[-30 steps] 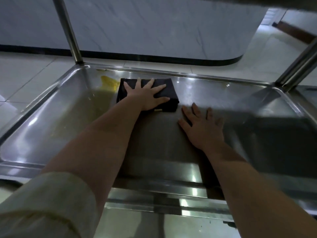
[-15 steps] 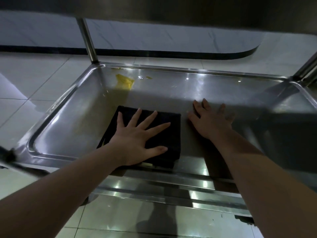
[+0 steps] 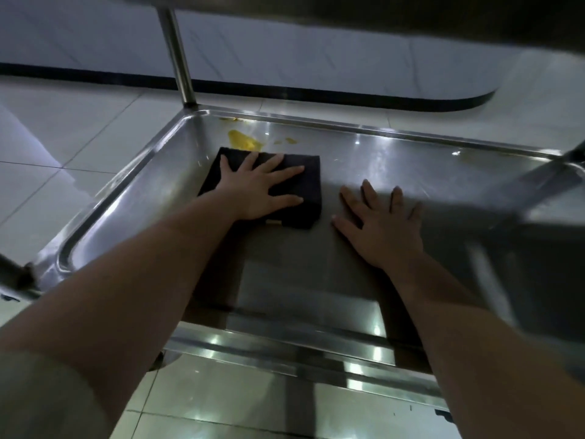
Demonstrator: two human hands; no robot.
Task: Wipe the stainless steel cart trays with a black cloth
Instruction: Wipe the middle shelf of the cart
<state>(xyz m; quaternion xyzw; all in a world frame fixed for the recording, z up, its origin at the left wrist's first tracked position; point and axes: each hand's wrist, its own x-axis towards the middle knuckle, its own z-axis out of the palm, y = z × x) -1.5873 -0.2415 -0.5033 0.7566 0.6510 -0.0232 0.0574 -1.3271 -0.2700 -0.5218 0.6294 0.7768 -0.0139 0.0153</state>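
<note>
**Left palm flat on the cloth, right palm on bare steel**

My left hand (image 3: 253, 188) lies flat on the black cloth (image 3: 308, 185), fingers straight and spread, pressing it onto the tray floor. No finger curls round the fabric. My right hand (image 3: 383, 229) is flat too, fingers splayed, palm down on bare metal just right of the cloth, and it grasps nothing. A narrow strip of steel shows between that hand's thumb and the cloth's right edge, so the two are apart.

The cloth is folded into a thick rectangle and sits in the far left part of the stainless steel tray (image 3: 126, 198), clear of the left wall. A small pale tag (image 3: 273, 222) peeks out at its near edge, beside the heel of my left hand. The cloth's far edge meets a yellow smear (image 3: 242, 141) on the tray floor; I cannot tell whether it overlaps it. A few yellow specks (image 3: 286, 141) lie just right of the smear.

A pale sleeve (image 3: 41, 397) covers my left upper arm at the near left. A steel post (image 3: 179, 55) rises from the tray's far left corner toward a dark upper shelf (image 3: 380, 14) crossing the top of my view. The tray's right side is shadowed and blurred. Beyond the cart, pale floor tiles (image 3: 79, 128) run to a wall with a dark base strip (image 3: 316, 96).
</note>
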